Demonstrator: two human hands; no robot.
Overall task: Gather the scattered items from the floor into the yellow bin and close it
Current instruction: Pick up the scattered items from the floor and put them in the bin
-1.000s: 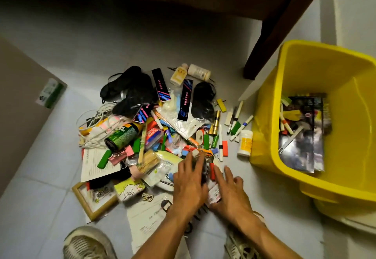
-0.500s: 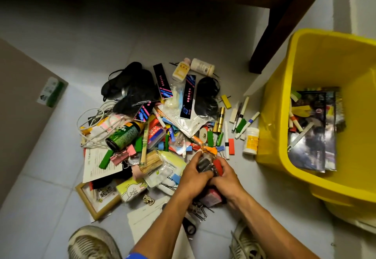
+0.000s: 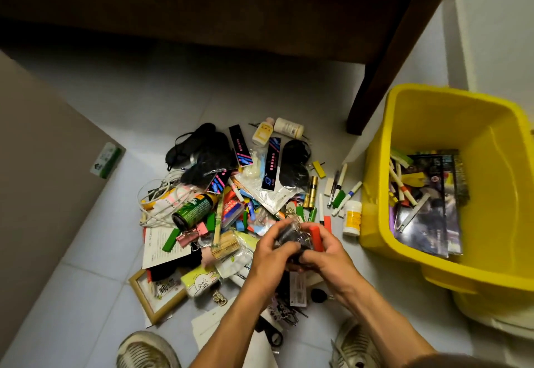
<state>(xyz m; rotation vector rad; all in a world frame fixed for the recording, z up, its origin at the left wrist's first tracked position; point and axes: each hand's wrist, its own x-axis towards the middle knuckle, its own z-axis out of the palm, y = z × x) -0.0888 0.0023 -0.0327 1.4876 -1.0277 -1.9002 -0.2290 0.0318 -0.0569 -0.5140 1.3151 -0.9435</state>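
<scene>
A heap of scattered items point(image 3: 231, 203) covers the tiled floor: a green can point(image 3: 193, 210), black eye masks, markers, clips, papers, small bottles. The open yellow bin point(image 3: 404, 246) stands to the right, with booklets and markers inside. Just above the heap's near edge, my left hand point(image 3: 271, 255) and my right hand point(image 3: 326, 252) are cupped together around a small bundle of items point(image 3: 297, 237): a clear dark packet and a red block point(image 3: 315, 236). A white paper tag hangs below the bundle. No lid shows.
A dark wooden table leg point(image 3: 375, 84) stands between the heap and the bin. A brown cardboard box point(image 3: 43, 179) lies at the left. A wooden picture frame point(image 3: 144, 301) sits at the heap's near left. My two shoes point(image 3: 147, 350) are at the bottom edge.
Both hands went from lying flat on the heap to closing around a bundle and lifting it a little off the floor. The camera view shifted, so the bin sits lower right.
</scene>
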